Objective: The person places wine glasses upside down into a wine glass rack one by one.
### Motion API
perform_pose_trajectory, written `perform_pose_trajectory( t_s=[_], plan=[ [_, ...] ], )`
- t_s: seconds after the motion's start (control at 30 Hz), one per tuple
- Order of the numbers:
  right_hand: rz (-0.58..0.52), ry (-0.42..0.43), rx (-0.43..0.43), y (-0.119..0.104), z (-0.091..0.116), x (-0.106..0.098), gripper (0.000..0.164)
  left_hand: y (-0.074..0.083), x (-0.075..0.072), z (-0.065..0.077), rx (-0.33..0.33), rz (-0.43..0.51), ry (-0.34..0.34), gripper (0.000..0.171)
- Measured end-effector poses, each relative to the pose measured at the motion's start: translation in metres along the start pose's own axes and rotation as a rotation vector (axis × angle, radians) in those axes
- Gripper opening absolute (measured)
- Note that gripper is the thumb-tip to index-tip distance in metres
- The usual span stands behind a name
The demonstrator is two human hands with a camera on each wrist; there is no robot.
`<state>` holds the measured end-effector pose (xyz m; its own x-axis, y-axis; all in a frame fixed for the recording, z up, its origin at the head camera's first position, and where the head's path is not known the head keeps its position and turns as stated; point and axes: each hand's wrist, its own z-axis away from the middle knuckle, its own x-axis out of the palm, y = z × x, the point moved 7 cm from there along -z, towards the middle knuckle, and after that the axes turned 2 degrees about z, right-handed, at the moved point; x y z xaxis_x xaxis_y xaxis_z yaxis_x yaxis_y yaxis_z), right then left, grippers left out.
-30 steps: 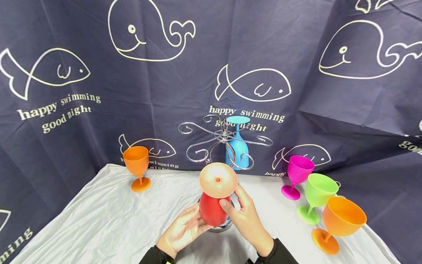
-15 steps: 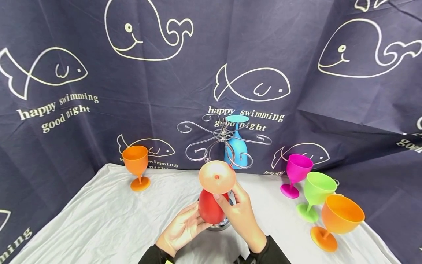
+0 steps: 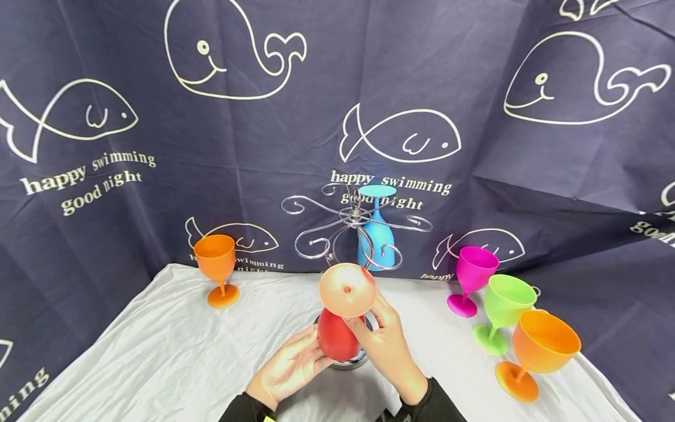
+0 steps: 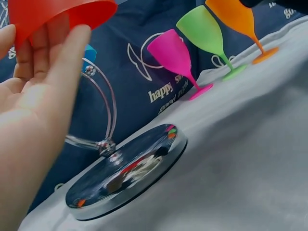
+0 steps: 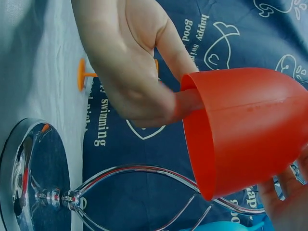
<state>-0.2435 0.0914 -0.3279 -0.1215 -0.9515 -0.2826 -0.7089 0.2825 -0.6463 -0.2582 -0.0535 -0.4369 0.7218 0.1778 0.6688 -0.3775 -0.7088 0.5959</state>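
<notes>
A red goblet (image 3: pixel 339 337) is upside down between both hands, its pale-looking foot (image 3: pixel 348 290) facing up. My left hand (image 3: pixel 292 364) holds it low at the rim; in the right wrist view its fingers (image 5: pixel 188 103) reach inside the mouth. Higher up, my right hand (image 3: pixel 389 351) grips the bowl near the stem, the thumb lying across the front. Behind the goblet stands a chrome stemware rack (image 4: pixel 130 168) with curled wire arms, its round base partly hidden in the head view. A blue goblet (image 3: pixel 377 243) hangs upside down at the rack's back right.
An orange goblet (image 3: pixel 215 261) stands upright at the left. On the right, magenta (image 3: pixel 476 268), lime green (image 3: pixel 508 302) and another orange goblet (image 3: pixel 545 343) stand upright in a row. A white cloth (image 3: pixel 158 351) covers the table; a dark printed curtain (image 3: pixel 295 140) rises behind.
My right hand has shifted slightly left along the red goblet, its thumb moving across the front. The goblet's foot tips slightly; both hands keep their hold.
</notes>
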Motion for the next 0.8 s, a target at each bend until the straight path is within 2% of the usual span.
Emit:
perform_pose_trajectory(
  t_s=[0.23,0.4,0.53,0.63,0.8],
  plan=[
    [0.003,0.002,-0.002,0.0,0.001,-0.001,0.044,0.004,-0.008,0.004,-0.065,-0.162,0.079,0.04],
    [0.023,0.012,-0.006,0.0,0.001,-0.002,0.044,0.01,-0.01,0.005,-0.11,-0.326,0.128,0.037],
    [0.039,0.016,-0.034,-0.001,0.0,-0.003,0.05,0.017,-0.013,0.006,-0.129,-0.465,0.209,0.027],
    [0.039,0.016,-0.037,0.0,-0.001,-0.004,0.051,0.024,-0.019,0.008,-0.135,-0.621,0.33,0.023],
    [0.045,0.032,-0.05,0.0,0.0,-0.006,0.045,0.042,-0.03,0.014,-0.123,-0.915,0.584,0.037]
  ],
)
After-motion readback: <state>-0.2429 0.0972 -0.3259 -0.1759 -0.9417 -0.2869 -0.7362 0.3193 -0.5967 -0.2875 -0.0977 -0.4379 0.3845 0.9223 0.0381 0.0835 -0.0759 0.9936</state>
